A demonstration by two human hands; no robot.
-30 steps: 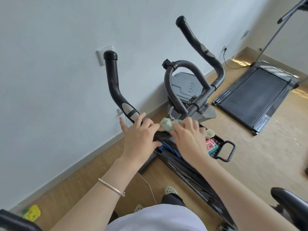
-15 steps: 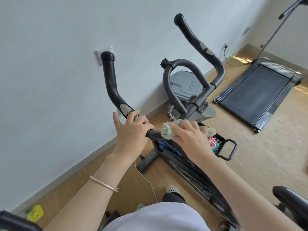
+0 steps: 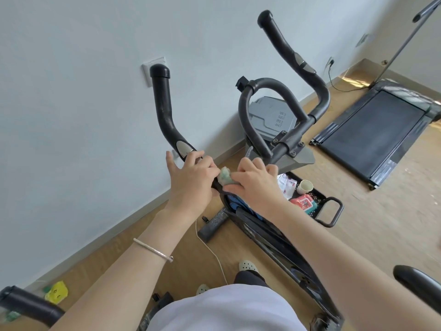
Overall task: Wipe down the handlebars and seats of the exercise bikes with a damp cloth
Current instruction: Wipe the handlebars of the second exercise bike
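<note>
Now the cloth [image 3: 224, 178] is a small, crumpled wad, pale green with whitish patches. It is pressed onto the low, near stretch of the left handlebar [image 3: 164, 111], between the two hands. The right hand [image 3: 255, 180] has its fingers curled round the cloth and clamps it on the black bar. The left hand [image 3: 191, 180] touches the cloth's left side. Its fingers are wrapped over the same bar just below the silver sensor plate [image 3: 183, 147], with the thumb sticking out toward the wall [image 3: 71, 103]. The bar is matte black, slightly scuffed, and ends in a rounded cap. The right handlebar [image 3: 288, 51] rises farther off, untouched. On the floor to the right lies a black tray [image 3: 331, 211] with a cup [image 3: 306, 186] in it.
</note>
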